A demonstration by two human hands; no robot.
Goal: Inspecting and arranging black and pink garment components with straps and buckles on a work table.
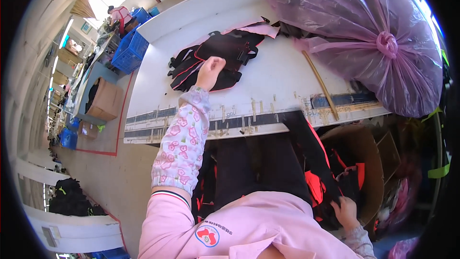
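On the white table lies a loose pile of black fabric pieces (pixel 223 50) with red edging, straps and a dark buckle. Over its near side, my left hand (pixel 211 71) is closed with the fingers curled; whether cloth is pinched in it cannot be made out. Low at the right, my right hand (pixel 346 212) grips the lower end of a long black fabric piece (pixel 314 148) with a red edge. That piece slants up to the table's front edge, its upper end blurred. More black and red pieces (pixel 357 175) lie beside it in an open cardboard box (pixel 376 182).
A big knotted purple plastic bag (pixel 354 33) fills the table's right side. A wooden stick (pixel 320 84) lies in front of it, reaching the taped front edge. Blue crates (pixel 130 50), a carton (pixel 105 98) and another person (pixel 120 17) are off to the left.
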